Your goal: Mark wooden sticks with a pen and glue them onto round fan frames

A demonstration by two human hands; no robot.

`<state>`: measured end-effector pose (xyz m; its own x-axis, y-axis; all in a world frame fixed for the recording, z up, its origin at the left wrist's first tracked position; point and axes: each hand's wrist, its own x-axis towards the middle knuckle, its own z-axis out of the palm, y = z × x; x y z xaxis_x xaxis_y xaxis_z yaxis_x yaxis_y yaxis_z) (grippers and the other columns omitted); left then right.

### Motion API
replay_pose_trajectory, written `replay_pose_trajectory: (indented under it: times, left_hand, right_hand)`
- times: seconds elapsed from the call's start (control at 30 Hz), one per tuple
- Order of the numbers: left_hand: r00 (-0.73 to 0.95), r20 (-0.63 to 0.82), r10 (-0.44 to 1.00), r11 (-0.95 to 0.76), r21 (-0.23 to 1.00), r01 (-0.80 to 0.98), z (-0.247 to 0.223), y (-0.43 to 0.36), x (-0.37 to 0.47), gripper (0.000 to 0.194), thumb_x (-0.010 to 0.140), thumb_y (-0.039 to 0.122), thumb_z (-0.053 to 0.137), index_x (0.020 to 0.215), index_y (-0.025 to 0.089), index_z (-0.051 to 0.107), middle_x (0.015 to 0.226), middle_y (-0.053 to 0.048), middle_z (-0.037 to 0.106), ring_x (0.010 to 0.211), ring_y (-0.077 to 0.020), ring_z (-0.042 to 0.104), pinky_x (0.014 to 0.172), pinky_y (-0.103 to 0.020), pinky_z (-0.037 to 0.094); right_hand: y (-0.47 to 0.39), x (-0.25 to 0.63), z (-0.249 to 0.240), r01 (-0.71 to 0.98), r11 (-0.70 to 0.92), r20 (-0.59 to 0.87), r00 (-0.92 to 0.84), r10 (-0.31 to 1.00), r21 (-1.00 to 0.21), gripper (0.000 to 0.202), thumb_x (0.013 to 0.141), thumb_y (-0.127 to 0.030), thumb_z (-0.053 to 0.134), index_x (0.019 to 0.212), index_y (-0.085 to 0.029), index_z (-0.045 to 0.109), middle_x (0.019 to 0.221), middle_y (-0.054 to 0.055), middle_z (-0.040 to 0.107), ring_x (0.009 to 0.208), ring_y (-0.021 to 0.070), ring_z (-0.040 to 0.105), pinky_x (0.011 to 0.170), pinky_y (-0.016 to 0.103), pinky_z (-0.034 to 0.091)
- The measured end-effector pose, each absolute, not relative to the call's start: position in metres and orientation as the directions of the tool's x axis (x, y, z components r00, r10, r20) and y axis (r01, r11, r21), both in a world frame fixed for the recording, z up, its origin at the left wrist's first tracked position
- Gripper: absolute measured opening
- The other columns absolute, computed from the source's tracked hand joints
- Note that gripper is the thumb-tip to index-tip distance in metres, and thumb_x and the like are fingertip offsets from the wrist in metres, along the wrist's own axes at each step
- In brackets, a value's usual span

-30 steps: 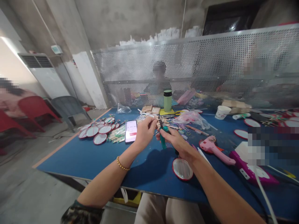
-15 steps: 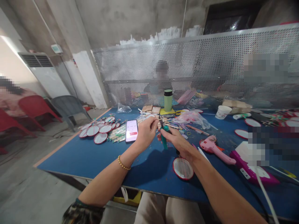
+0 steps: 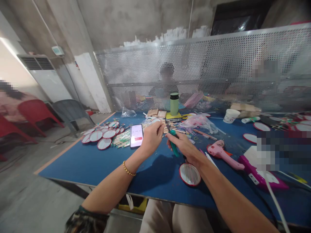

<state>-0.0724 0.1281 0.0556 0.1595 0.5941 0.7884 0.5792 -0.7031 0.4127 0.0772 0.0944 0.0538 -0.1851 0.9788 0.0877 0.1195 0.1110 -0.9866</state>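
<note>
My right hand (image 3: 181, 144) is closed around the green handles of a pair of pliers (image 3: 174, 142), whose jaws point up and away from me. Just left of the jaws, my left hand (image 3: 154, 133) is closed in a pinch; whatever its fingertips hold is too small to make out. Below my right wrist a round, red-rimmed disc (image 3: 190, 174) lies on the blue table (image 3: 109, 171). A lit phone (image 3: 136, 136) rests beside my left hand, with a bundle of thin sticks (image 3: 122, 139) to its left.
Several red-rimmed discs (image 3: 104, 143) are piled at the left. A green bottle (image 3: 174, 104) stands at the back, near a paper cup (image 3: 231, 116). A pink glue gun (image 3: 224, 155) and a magenta device (image 3: 264, 179) lie at the right. People sit behind the perforated screen (image 3: 136, 71).
The pliers have turned slightly in my right hand, their handles swinging to the right. My left hand stays almost where it was, still pinched.
</note>
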Motion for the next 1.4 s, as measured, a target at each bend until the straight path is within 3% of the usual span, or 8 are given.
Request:
replay_pose_trajectory:
  times: [0.37, 1.0, 1.4]
  left_hand:
    - [0.166, 0.768, 0.619, -0.666, 0.401, 0.629, 0.0555, 0.1287, -0.0726, 0.021, 0.094, 0.023, 0.049, 0.077, 0.019, 0.061, 0.069, 0.000, 0.061, 0.064, -0.0131, 0.056, 0.063, -0.023, 0.039]
    - [0.256, 0.768, 0.587, -0.623, 0.227, 0.748, 0.0541, 0.1286, -0.0748, 0.019, 0.098, 0.021, 0.047, 0.092, 0.018, 0.065, 0.087, -0.007, 0.071, 0.079, -0.0178, 0.065, 0.070, -0.025, 0.044]
    - [0.272, 0.753, 0.600, -0.562, 0.154, 0.813, 0.0536, 0.1280, -0.0728, 0.020, 0.099, 0.024, 0.045, 0.095, 0.020, 0.065, 0.086, -0.007, 0.071, 0.078, -0.0179, 0.065, 0.067, -0.024, 0.043]
  right_hand:
    - [0.0932, 0.0775, 0.0532, 0.094, 0.113, 0.093, -0.198, 0.976, -0.989, 0.034, 0.078, -0.053, 0.065, 0.076, -0.020, 0.059, 0.072, 0.002, 0.064, 0.065, 0.0153, 0.060, 0.055, 0.024, 0.044]
    - [0.0983, 0.0816, 0.0462, 0.051, 0.016, 0.005, -0.216, 0.976, -0.999, 0.033, 0.076, -0.052, 0.070, 0.084, -0.020, 0.063, 0.079, 0.004, 0.070, 0.074, 0.0186, 0.065, 0.060, 0.026, 0.049]
    - [0.0978, 0.0839, 0.0464, -0.040, -0.004, 0.007, -0.257, 0.966, -0.999, 0.041, 0.072, -0.056, 0.073, 0.087, -0.019, 0.065, 0.084, 0.006, 0.072, 0.078, 0.0209, 0.068, 0.068, 0.031, 0.052]
